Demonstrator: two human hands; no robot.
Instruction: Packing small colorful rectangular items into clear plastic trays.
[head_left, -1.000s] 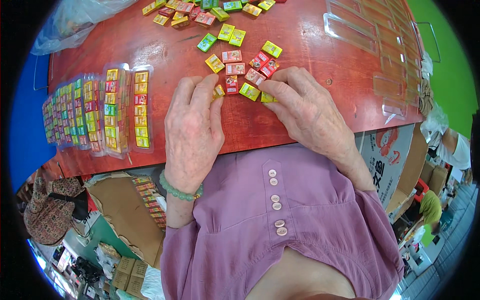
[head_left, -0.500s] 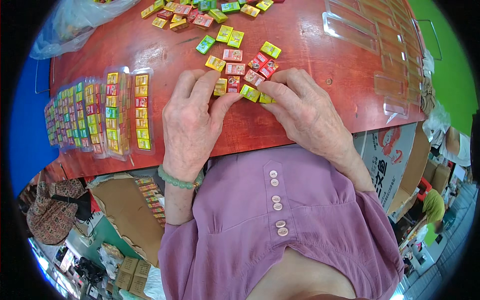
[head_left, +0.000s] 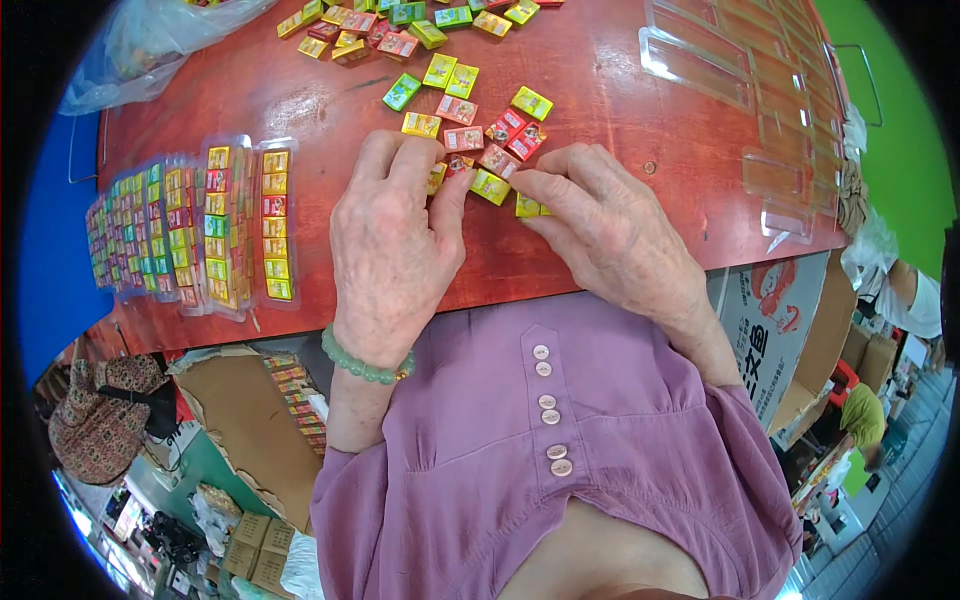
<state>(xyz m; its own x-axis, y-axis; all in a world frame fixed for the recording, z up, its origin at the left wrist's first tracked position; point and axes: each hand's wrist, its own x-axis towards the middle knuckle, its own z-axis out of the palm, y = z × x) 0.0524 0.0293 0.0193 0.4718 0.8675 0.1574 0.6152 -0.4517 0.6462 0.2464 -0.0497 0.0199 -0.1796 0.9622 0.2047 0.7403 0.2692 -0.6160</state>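
Small printed boxes in yellow, red and green lie loose on the red-brown table. My left hand (head_left: 392, 240), with a green bead bracelet (head_left: 368, 360) at the wrist, has its thumb and bent fingers closed around a yellow box (head_left: 436, 178) and a red box (head_left: 459, 164), both partly covered. My right hand (head_left: 612, 225) pinches a short row of yellow boxes (head_left: 528, 205) between thumb and fingers. Between the hands lies a single yellow box (head_left: 490, 187), with a pale red box (head_left: 499, 161) touching its far side. More red boxes (head_left: 506, 125) lie just beyond.
Filled clear strip trays (head_left: 277, 225) stand in rows at the left. Empty clear trays (head_left: 700, 65) lie at the far right. A heap of boxes (head_left: 400, 18) and a plastic bag (head_left: 150, 50) occupy the far side. Cardboard cartons (head_left: 250, 420) sit below the near edge.
My left thumb has drawn back toward its fingers, over the red box. The yellow boxes at my right hand have come slightly nearer, apart from the middle yellow box.
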